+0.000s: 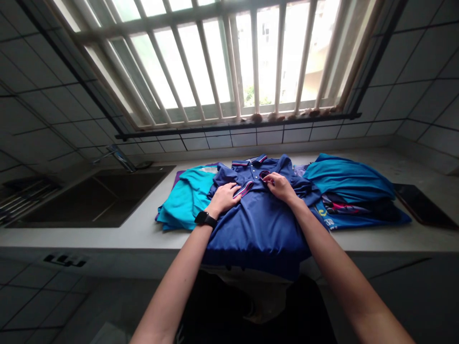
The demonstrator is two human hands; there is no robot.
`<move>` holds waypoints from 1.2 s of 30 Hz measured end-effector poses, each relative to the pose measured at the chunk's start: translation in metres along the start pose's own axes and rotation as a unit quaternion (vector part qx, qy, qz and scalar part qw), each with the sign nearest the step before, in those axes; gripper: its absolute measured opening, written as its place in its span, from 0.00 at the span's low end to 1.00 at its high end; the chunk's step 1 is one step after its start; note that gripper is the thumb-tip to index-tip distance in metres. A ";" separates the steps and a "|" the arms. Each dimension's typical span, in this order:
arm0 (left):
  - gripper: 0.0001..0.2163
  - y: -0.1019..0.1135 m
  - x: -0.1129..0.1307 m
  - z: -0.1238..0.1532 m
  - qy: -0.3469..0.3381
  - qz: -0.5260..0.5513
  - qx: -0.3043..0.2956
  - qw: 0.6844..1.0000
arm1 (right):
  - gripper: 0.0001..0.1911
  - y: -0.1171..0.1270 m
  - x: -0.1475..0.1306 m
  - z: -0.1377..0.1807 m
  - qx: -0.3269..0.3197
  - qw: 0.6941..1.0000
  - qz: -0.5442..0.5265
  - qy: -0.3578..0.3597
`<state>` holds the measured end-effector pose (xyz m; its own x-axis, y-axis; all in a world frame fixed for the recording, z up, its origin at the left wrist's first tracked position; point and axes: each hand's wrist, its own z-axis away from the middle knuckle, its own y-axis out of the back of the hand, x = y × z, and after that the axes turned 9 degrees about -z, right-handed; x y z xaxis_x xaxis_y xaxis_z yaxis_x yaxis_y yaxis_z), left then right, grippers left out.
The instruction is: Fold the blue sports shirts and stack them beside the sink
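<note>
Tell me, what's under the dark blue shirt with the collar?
The blue shirt lies on the white counter, its bottom hanging over the edge. At its left side it covers part of a turquoise shirt. Both hands press on top. Whatever lies beneath its middle is hidden.

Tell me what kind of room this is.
Probably a home kitchen used for laundry: a dark sink with a tap set in a tiled counter under a barred window, with shirts laid out.

Single head view: looks forward and down from above, close over counter [143,234], facing barred window [229,62] beyond.
</note>
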<state>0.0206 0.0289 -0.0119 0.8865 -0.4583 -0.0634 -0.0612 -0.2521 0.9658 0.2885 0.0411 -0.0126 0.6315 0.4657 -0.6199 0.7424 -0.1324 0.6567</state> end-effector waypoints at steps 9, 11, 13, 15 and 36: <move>0.21 0.003 -0.008 0.003 -0.054 0.079 0.005 0.995 | 0.30 -0.002 0.000 0.014 -0.171 0.978 0.110 -0.052; 0.20 0.004 -0.007 0.001 -0.067 0.084 -0.008 0.994 | 0.30 -0.004 -0.002 0.014 -0.171 0.976 0.125 -0.050; 0.20 0.008 -0.001 0.000 -0.073 0.066 -0.026 0.995 | 0.29 -0.004 -0.008 0.013 -0.164 0.976 0.136 -0.052; 0.20 0.016 0.008 0.006 -0.062 0.034 -0.039 0.997 | 0.27 -0.001 -0.016 0.015 -0.156 0.975 0.144 -0.064; 0.19 0.018 -0.005 0.174 -0.061 0.169 0.002 0.984 | 0.11 0.092 -0.035 0.240 0.049 0.986 0.136 -0.084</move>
<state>-0.0647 -0.1222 -0.0379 0.7532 -0.6154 0.2321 -0.3455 -0.0699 0.9358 0.3886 -0.1973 -0.0337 0.8324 0.2508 -0.4942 0.5531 -0.3202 0.7691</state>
